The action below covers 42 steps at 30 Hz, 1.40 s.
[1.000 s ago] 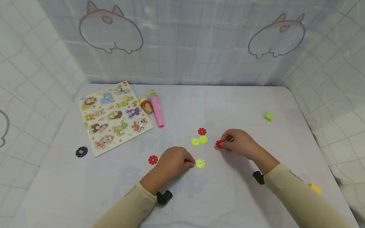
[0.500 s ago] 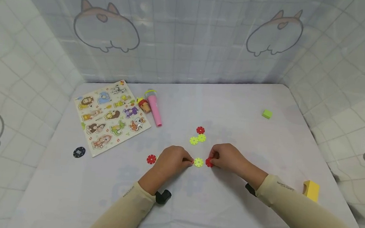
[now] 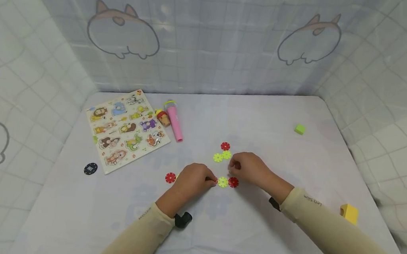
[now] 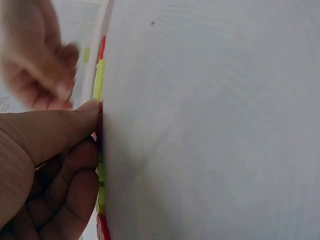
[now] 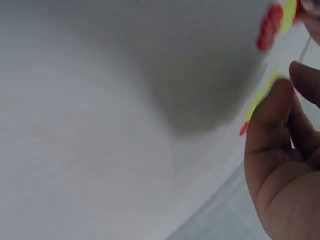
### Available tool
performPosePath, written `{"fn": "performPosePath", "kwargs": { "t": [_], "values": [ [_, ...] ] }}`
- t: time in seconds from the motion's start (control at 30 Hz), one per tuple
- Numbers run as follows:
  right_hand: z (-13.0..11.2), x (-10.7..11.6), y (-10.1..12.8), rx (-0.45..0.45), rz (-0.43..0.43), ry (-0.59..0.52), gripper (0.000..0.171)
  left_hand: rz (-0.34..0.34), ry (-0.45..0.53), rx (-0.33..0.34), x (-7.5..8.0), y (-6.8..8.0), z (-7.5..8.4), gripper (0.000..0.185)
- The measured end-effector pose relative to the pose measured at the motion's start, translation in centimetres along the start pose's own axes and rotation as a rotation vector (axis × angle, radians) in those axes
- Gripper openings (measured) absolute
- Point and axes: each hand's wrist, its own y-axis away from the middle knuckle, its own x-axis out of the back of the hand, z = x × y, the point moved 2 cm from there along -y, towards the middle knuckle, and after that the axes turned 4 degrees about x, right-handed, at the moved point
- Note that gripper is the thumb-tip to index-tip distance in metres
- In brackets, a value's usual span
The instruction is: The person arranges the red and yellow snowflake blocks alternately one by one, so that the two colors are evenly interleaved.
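Left of the pink microphone [image 3: 175,125], you have a black chip [image 3: 90,168], an animal puzzle board [image 3: 140,154] and, just beside the microphone, a toy figure [image 3: 162,118]. Nearer you than the microphone, a row begins with the end red disc [image 3: 170,178] and a yellow disc [image 4: 101,185] partly behind your left hand [image 3: 192,182], whose thumb and curled fingers pinch the middle red disc [image 4: 100,115]. Right of the microphone lie two small yellow discs [image 3: 218,157] and the far red disc [image 3: 225,146]; nearer you, the row's next yellow disc [image 3: 222,182] and last red disc [image 3: 233,182]. Further right of it, your right hand [image 3: 248,168] is loosely curled, fingertips slightly parted, holding nothing; well right, a green block [image 3: 299,129] and a yellow block [image 3: 349,214]
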Motion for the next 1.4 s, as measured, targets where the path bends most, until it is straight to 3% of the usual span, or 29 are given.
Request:
{"fn": "performPosePath", "kwargs": {
  "t": [0.13, 0.23, 0.63, 0.77, 0.87, 1.1, 1.27, 1.4],
  "values": [
    [-0.5, 0.3, -2.3, 0.044, 0.005, 0.073, 0.031, 0.006, -0.001, -0.014, -0.1, -0.1, 0.1, 0.011],
    [-0.6, 0.1, -3.7, 0.048, -0.023, 0.143, 0.038, 0.001, 0.007, -0.017, -0.3, -0.3, 0.2, 0.011],
    [-0.9, -0.7, -5.4, 0.055, -0.085, 0.191, 0.025, 0.007, 0.01, -0.037, -0.6, -0.2, 0.5, 0.011],
    [-1.1, -0.3, -5.1, 0.07, -0.026, 0.106, 0.011, 0.009, 0.0, -0.056, -0.5, -0.2, 0.6, 0.011],
    [-0.8, 0.7, -4.1, 0.067, 0.038, -0.03, 0.004, 0.004, -0.022, -0.075, -0.6, -0.2, 0.6, 0.01],
    [1.9, 3.8, 0.2, -0.052, 0.105, -0.343, 0.009, -0.03, -0.048, -0.057, -0.4, -0.2, 1.0, 0.012],
    [4.8, 3.3, 3.0, -0.151, 0.053, -0.402, 0.01, -0.047, -0.041, -0.036, -0.1, -0.3, 1.7, 0.012],
    [5.9, 1.7, 4.0, -0.146, 0.019, -0.37, 0.008, -0.065, -0.045, -0.04, -0.1, -0.7, 2.5, 0.013]
  ]
}}
